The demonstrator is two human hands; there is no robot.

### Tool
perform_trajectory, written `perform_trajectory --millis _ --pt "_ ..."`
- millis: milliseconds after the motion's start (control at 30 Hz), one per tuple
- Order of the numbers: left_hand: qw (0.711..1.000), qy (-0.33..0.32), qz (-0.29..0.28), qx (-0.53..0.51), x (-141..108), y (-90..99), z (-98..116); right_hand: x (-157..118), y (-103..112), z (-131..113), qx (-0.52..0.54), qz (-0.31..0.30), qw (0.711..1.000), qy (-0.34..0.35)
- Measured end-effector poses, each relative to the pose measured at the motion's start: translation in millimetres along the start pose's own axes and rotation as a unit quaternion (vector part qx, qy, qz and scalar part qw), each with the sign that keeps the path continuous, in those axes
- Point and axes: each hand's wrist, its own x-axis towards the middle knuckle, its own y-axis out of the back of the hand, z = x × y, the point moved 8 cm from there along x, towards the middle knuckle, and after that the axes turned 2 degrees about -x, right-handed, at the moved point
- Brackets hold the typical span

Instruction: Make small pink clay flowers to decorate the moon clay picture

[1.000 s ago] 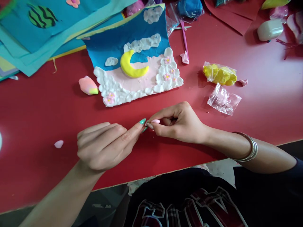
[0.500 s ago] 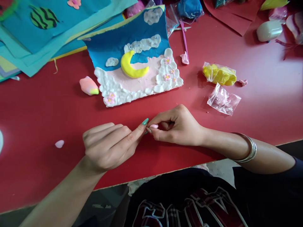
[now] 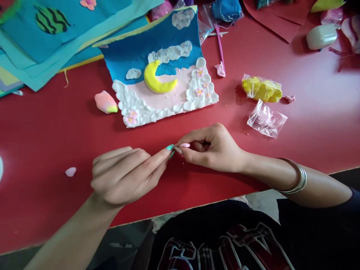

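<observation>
1. Right hand [image 3: 216, 148] grips a small pink piece [image 3: 185, 145] between thumb and forefinger, the other fingers curled in, above the table [image 3: 42, 202] and back from its near edge.
2. Left hand [image 3: 126, 174] has its thumb and forefinger stretched out, the rest folded; its green nails [image 3: 170, 147] meet the right fingertips. Whether they grip anything, I cannot tell.
3. Bangles [image 3: 299, 180] circle the right wrist, close to the table's near edge.
4. Farther from that edge, beyond both hands, lies a picture [image 3: 157, 99] with a yellow moon [image 3: 150, 78] in its middle, white clouds [image 3: 170, 52] across the blue part, and little pink flowers [image 3: 199, 92] at its two near corners.
5. Just beside the picture's left edge sits a peach lump [image 3: 104, 102] with a yellow tip.
6. One pale pink petal [image 3: 70, 171] lies left of the left hand, well apart from it.
7. Right of the picture, a bag of yellow clay [image 3: 261, 88] touches a bag of pink clay [image 3: 264, 116].
8. Near the picture's right edge, a purple stick [image 3: 220, 47] points its near end at a pink scrap [image 3: 220, 69].
</observation>
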Motion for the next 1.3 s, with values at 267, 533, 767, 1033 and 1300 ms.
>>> perform_trajectory --millis 267,533,767,1033,1300 --pt "0.999 0.032 -0.021 -0.018 -4 -1.0 -4 -1 -2 -3 -0.019 -0.014 0.999 0.026" --pt "0.996 0.069 -0.03 -0.052 -9 -5.9 -8 -1 -3 -6 -0.037 -0.028 0.998 0.047" --pt "0.993 0.093 -0.024 -0.069 -15 -8.9 -11 -1 -2 -7 -0.037 -0.023 0.998 0.052" --pt "0.996 0.065 -0.031 -0.044 -6 -7.0 -7 -1 -2 -6 -0.028 -0.027 0.998 0.048" --pt "0.999 0.039 -0.028 -0.005 -5 -0.9 -5 1 -1 -2 -0.001 -0.035 0.999 0.017"
